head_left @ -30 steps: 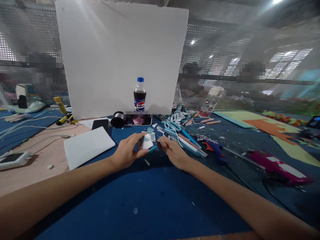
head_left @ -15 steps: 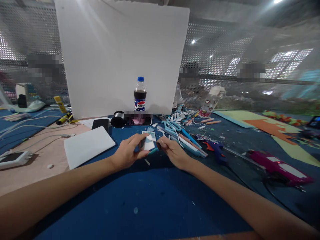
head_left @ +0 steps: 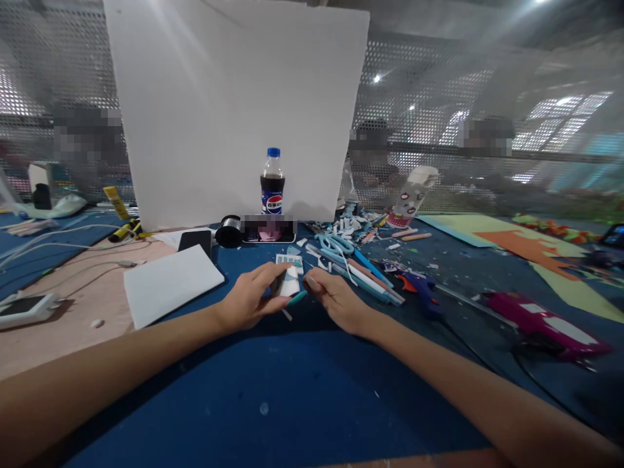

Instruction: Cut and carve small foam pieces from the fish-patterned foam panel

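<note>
My left hand (head_left: 250, 294) grips a small white rectangular piece (head_left: 290, 281) with pale blue-green patches between thumb and fingers. A teal edge or strip shows by the thumb tip, just under the piece. Close by on the right, my right hand (head_left: 336, 299) is closed in a pinch, its fingertips almost at the piece's right edge. A thin dark sliver seems to stick out from that pinch, too small to name. Beyond the hands stand a phone (head_left: 269, 231) on its side and a cola bottle (head_left: 273, 188).
To the right lie blue scissors (head_left: 336, 244), several coloured strips (head_left: 370, 283), paper scraps (head_left: 348, 227), a blue glue gun (head_left: 423, 296) and a magenta tool (head_left: 546, 322). Leftward are white paper (head_left: 173, 286), a dark phone (head_left: 195, 241) and a wire spool (head_left: 229, 232). A white board (head_left: 238, 110) stands behind.
The white piece has tilted slightly in my left hand, so more of its patterned top shows. My right fingertips have shifted slightly left. The surrounding things stay in place.
</note>
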Available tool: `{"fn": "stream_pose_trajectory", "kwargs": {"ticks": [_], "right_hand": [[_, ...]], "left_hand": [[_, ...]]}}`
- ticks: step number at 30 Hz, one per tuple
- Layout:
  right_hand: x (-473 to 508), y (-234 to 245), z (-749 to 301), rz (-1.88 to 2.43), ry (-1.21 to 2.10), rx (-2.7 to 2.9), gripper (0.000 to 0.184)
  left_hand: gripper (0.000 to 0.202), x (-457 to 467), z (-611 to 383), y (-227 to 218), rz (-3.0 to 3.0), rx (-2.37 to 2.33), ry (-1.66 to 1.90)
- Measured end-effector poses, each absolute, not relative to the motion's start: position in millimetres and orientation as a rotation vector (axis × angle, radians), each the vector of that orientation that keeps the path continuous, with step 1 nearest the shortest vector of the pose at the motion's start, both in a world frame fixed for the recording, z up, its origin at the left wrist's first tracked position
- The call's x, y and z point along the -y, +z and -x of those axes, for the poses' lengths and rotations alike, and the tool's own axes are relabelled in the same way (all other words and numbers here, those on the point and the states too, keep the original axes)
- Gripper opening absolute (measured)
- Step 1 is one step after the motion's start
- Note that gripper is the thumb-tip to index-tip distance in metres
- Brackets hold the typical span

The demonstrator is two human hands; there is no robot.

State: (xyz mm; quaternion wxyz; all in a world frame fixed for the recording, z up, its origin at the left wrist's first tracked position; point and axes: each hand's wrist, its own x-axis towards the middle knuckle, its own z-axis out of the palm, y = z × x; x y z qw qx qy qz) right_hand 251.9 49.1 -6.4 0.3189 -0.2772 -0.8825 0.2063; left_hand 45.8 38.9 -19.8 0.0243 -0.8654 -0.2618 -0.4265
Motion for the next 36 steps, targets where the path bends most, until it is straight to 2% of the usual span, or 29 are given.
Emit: {"fn": "stream_pose_trajectory", "kwargs": {"ticks": [14, 25, 36], "right_hand": [[-46.5, -3.3, -252.4, 0.784, 0.492, 2.308, 0.046], [-48.4, -5.4, -253.2, 0.785, 0.507, 2.335, 0.045], [-42.8, -3.5, -245.0, 0.825, 0.494, 2.254, 0.044]], "left_hand": [[0.037, -40.8, -48.1, -20.3, 2.662, 0.887, -1.29], [0.038, -41.0, -48.3, -21.8, 2.651, 0.779, -1.268], [0.033, -36.5, -50.9, -24.8, 2.633, 0.938, -1.282]]}}
